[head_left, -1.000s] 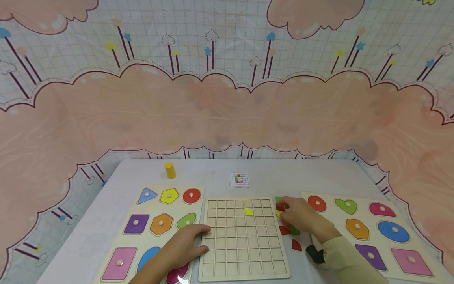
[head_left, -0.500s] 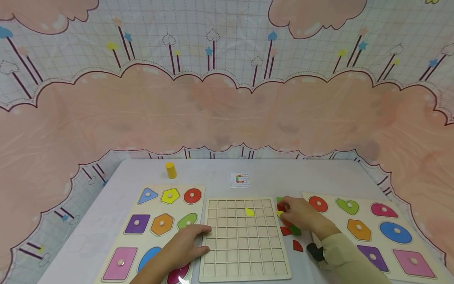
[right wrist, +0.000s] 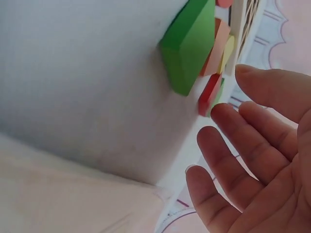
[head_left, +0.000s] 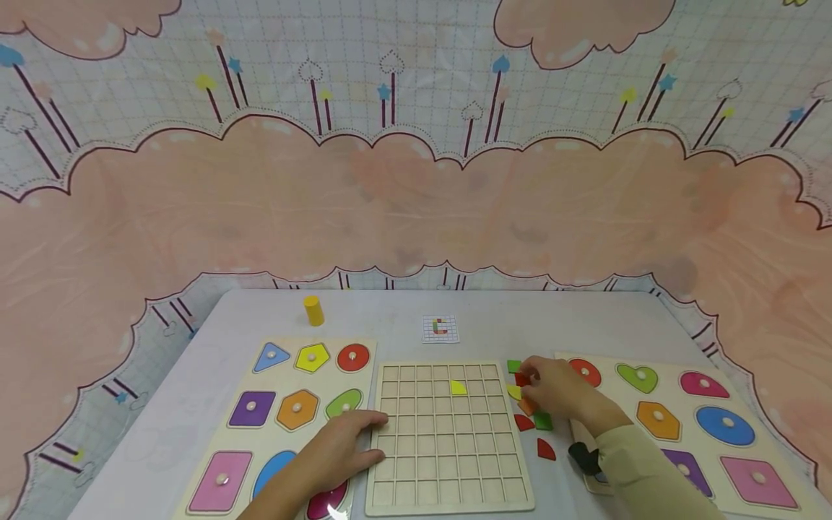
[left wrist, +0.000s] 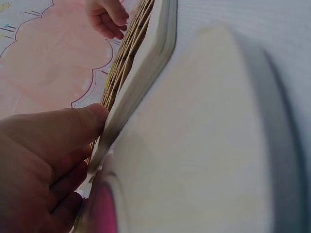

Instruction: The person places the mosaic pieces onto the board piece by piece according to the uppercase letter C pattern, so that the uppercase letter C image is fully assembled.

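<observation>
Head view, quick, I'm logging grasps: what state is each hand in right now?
Left hand: open, touching the left edge of the grid board.
Right hand: open, holding nothing, beside the loose pieces.

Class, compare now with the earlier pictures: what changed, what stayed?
The right hand has eased rightward, uncovering more of the loose orange piece; no grip or release shows. The left hand still touches the left edge of the grid board, whose yellow piece stays put.
</observation>
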Tool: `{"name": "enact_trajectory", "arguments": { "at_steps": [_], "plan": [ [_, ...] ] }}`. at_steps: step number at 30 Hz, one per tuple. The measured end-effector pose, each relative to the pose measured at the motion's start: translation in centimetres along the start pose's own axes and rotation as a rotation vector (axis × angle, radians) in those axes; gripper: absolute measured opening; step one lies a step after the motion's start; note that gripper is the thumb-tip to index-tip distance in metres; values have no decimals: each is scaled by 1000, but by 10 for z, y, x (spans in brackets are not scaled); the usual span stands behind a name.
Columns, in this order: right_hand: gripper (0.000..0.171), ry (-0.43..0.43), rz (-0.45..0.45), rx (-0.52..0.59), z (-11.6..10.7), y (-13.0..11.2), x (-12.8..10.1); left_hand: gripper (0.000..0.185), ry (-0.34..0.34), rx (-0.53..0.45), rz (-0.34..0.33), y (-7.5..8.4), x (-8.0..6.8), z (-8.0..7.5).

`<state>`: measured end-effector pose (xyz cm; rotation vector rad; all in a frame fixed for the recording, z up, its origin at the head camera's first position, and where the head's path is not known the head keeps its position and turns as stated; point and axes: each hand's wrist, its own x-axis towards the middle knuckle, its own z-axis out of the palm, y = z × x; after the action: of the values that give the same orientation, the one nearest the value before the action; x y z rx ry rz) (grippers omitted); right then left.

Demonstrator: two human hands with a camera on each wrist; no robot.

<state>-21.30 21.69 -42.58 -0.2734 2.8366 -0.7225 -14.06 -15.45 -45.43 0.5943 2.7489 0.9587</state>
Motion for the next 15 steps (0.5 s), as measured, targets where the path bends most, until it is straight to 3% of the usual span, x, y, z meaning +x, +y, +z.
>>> {"name": "enact_trajectory", "arguments": {
  "at_steps": [15],
  "plan": [
    [41,-5,49,-8,-1,5,4,47,-6,4,-12,2,0,-1]
  ]
}}
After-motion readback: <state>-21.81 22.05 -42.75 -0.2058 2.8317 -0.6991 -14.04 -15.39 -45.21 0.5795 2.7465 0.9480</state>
